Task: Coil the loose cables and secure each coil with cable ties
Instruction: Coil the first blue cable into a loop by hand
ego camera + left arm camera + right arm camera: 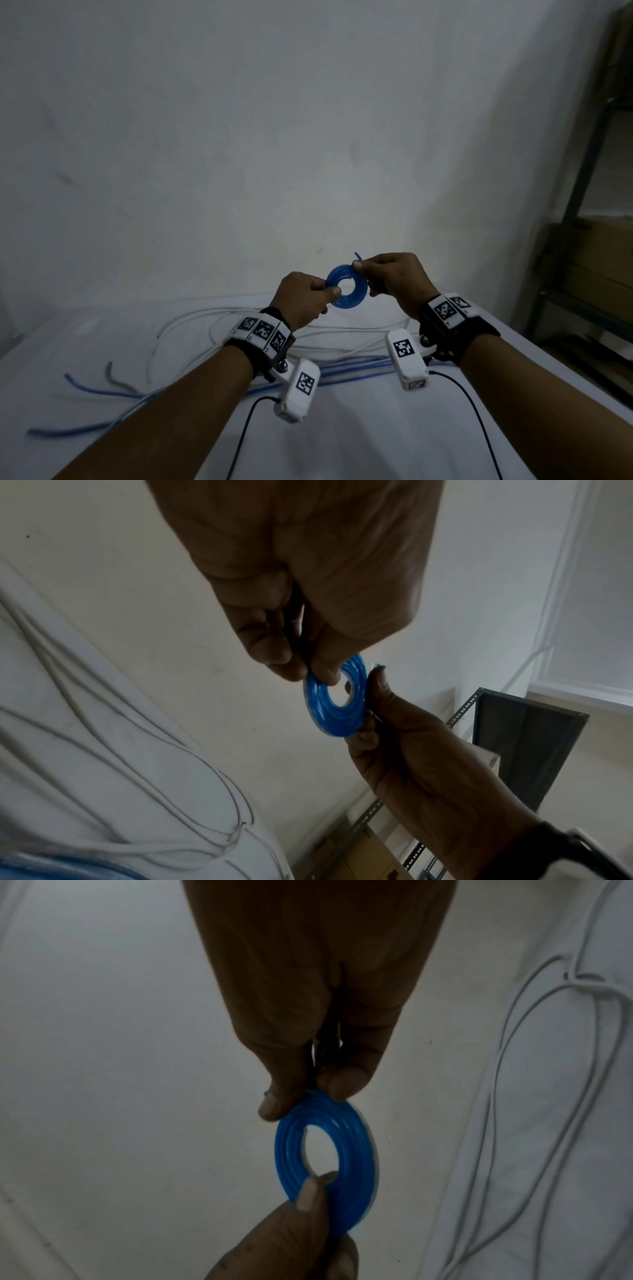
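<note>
A flat blue coil [346, 287] is pinched at its lower left rim by the left hand [301, 299] and at its upper right rim by the right hand [397, 281], held raised above the white table [342, 428]. Loose white cables [212, 329] and blue cables [342, 371] lie below, partly hidden by the forearms. A shelf [582, 205] is cut off at right.

1 blue coil [346, 287], 2 hands: left [303, 299], right [399, 279]; loose cables approx several, white [191, 322] & blue [349, 371].
</note>
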